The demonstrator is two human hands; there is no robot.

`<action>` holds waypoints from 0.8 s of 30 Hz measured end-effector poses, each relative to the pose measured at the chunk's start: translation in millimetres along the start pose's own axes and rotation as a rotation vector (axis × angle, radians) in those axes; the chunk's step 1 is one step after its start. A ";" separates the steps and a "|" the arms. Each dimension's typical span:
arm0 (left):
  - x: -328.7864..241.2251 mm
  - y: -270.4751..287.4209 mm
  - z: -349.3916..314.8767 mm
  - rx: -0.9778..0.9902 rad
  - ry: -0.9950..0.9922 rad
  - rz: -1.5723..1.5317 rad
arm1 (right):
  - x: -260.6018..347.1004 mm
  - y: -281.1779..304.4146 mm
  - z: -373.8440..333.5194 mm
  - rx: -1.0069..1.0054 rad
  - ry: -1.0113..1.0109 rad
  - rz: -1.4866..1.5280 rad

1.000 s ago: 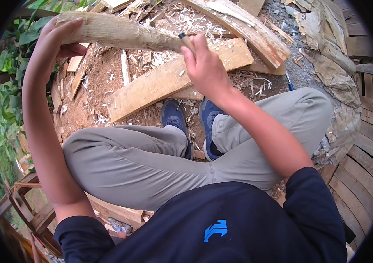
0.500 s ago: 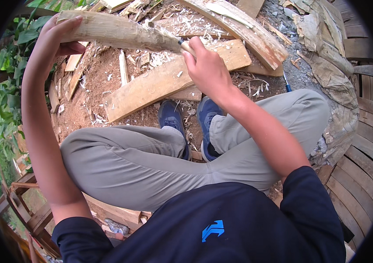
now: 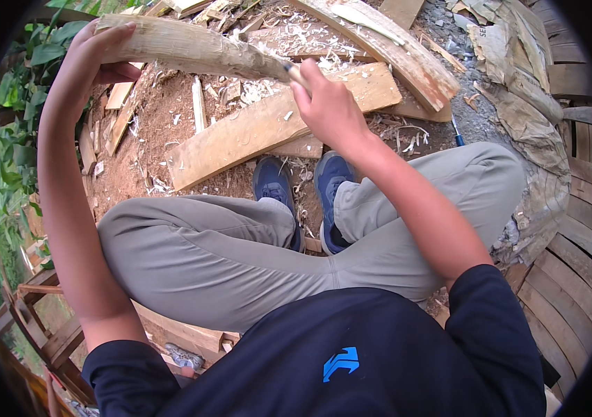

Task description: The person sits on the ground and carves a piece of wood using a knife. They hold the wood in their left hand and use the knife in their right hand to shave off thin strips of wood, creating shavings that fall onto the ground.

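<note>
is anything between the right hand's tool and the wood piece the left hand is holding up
Nothing visible. The left hand grips the far end of the rough wood piece, held above the ground. The right hand holds a small tool whose tip already meets the piece's near end.

A crumpled grey-brown sack [image 3: 518, 90] with dark print lies at upper right (draped over rubble).

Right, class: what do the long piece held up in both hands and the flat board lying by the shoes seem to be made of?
Long piece: raw wood, it seems, rough and unfinished, with pale, fibrous grain where the left hand grips it. The right hand is at its tapered end.
Flat board: sawn timber, bare and dusty; grain lines show, and pale shavings lie around.
</note>
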State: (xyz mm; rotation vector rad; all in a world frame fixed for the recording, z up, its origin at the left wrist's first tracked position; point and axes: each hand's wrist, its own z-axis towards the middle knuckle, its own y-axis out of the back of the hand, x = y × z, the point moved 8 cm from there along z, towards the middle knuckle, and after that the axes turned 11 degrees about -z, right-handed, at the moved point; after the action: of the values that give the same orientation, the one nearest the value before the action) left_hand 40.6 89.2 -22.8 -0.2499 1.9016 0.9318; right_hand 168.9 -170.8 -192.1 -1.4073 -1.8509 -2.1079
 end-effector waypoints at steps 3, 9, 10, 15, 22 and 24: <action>6.1 0.6 4.8 0.004 0.038 -0.010 | -13.4 -3.6 2.2 -0.085 0.060 -0.057; 4.5 0.7 0.7 0.003 0.005 0.009 | 30.6 34.6 -17.1 -0.389 0.220 0.097; 1.7 1.2 2.1 0.002 0.000 0.014 | 15.7 18.0 -9.3 -0.273 0.165 -0.019; 1.2 -0.8 -0.1 0.034 -0.006 -0.005 | 18.7 25.9 -10.9 -0.171 0.101 -0.125; -3.7 -9.0 1.0 0.028 0.006 0.038 | -4.7 -2.6 -6.8 0.047 -0.062 -0.234; -11.5 -11.4 -3.5 0.023 0.001 0.034 | -4.5 -1.1 -6.4 -0.038 0.023 -0.191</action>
State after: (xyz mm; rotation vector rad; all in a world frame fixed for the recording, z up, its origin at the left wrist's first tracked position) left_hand 50.1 76.6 -18.1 -0.2053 1.9220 0.9317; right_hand 167.1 -177.8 -195.1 -1.2527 -2.0221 -2.2440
